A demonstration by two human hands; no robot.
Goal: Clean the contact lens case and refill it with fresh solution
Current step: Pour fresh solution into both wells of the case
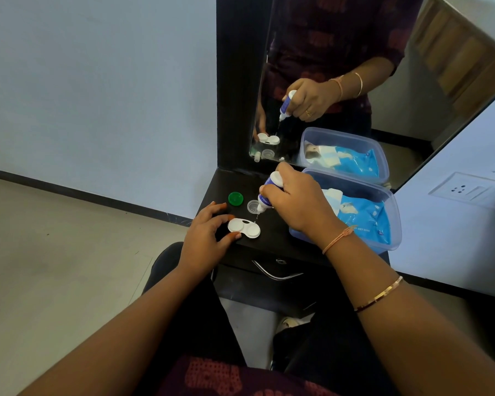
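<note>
Gripping one bottle (267, 192) nozzle-down, the right hand (300, 204) holds it tilted just above the right well of the single white case (244, 227). That case lies on the dark shelf (272, 238), both wells uncovered, its left end pinched by the left hand (205, 238). Two loose caps sit behind it: one green cap (235, 198) and one clear cap (253, 206). One plastic tub (395, 224) of blue packets stands to the right, below the mirror (355, 67).
</note>
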